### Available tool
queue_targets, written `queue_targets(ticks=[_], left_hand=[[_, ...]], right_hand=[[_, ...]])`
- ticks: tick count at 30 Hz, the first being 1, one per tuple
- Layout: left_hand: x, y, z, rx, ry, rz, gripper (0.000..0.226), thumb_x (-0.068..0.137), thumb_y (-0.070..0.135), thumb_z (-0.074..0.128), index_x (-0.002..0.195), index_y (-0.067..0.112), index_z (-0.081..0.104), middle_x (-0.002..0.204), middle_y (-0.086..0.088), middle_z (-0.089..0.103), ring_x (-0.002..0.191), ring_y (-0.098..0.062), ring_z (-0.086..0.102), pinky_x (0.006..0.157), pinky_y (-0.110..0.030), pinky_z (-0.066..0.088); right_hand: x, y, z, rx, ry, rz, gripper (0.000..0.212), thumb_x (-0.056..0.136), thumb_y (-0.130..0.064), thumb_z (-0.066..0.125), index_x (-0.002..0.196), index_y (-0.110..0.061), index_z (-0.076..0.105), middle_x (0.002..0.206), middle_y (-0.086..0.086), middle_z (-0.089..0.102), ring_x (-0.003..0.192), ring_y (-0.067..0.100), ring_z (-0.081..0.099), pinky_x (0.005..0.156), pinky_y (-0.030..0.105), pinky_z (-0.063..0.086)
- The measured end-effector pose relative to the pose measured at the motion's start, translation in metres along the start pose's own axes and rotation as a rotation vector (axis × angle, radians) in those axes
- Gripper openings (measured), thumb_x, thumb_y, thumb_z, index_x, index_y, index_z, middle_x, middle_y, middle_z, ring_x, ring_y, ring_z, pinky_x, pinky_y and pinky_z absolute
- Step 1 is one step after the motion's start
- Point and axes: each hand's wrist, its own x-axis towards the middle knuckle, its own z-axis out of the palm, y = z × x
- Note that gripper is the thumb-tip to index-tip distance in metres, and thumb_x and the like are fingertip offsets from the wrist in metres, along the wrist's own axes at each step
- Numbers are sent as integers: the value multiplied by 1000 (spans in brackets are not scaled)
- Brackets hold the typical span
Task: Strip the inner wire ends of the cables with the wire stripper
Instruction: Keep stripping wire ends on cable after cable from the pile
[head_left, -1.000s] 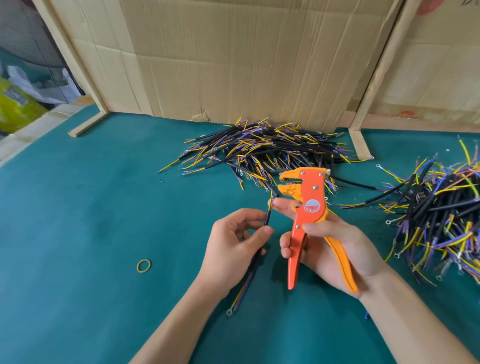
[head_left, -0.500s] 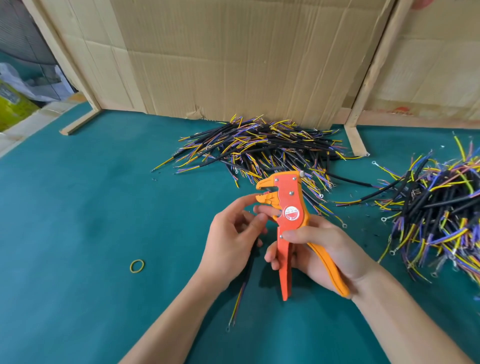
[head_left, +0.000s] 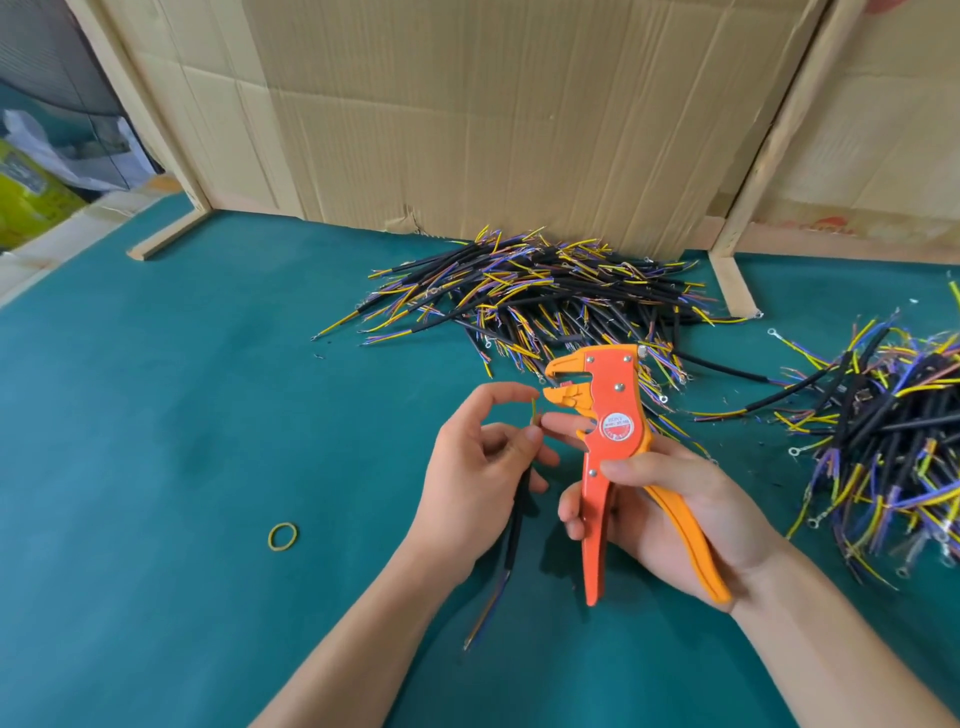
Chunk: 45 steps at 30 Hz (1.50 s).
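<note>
Left hand (head_left: 483, 462) pinching one black cable (head_left: 519, 519) between thumb and fingers (head_left: 532, 434), sheath trailing down toward the tabletop (head_left: 182, 441), a single yellow-green inner wire (head_left: 691, 407) poking up above the thumb. Right hand (head_left: 670, 514) wrapped around the orange wire stripper (head_left: 605, 431), thumb across the red body, other fingers curled behind the handles, index finger reaching forward under the head to touch the wire tip. Compared with a second ago, stripper head brought left and lower, from beside the far pile down to just beside the raised wire end; compared with half a second ago, left hand opened out slightly, so the wire now stands clear just in front of the stripper's mouth, though not yet between the blades. Handles spread, mouth seemingly gaping. Judged from this: alignment step, wire end about to be fed in, squeeze not yet begun. Likely risk: thin wire bending away or sliding past the notch. Far pile of cables (head_left: 545, 291) lying against the cardboard wall (head_left: 493, 114), second pile of cables (head_left: 883, 436) at the right, partly with ring terminals; which is finished cannot be told. Yellow rubber band (head_left: 283, 536) lying loose at the left.
</note>
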Motion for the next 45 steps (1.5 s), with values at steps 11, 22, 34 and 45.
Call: queue_targets(ticks=[11,22,34,45], left_hand=[[-1,7,-2,-32,46,-66,21,99,14,62,94,22,43,76,-11,73,52,-22,59,47,-19,42],[1,7,-3,-16,98,-34,29,95,18,68,80,9,46,71,-14,69,50,-22,57,44,-20,39],[1,9,-1,82,111,-60,9,88,18,68,83,26,67,68,-4,70,47,-15,58,49,-25,45],[-2,4,4,443,195,149,9,91,21,72,96,28,75,105,11,59,77,-5,61,70,-8,43]], right_hand=[[0,-1,3,-11,2,-9,70,66,-20,86,130,-2,66,110,30,57,75,34,63,70,41,54],[0,0,4,-32,5,-38,59,76,-15,72,134,-4,64,114,28,64,77,34,63,71,41,54],[2,3,3,-17,32,-60,61,74,-12,71,134,-4,64,107,20,69,75,34,63,69,39,55],[2,4,2,1,36,-74,62,72,-16,72,133,-6,65,110,18,68,76,33,62,68,39,55]])
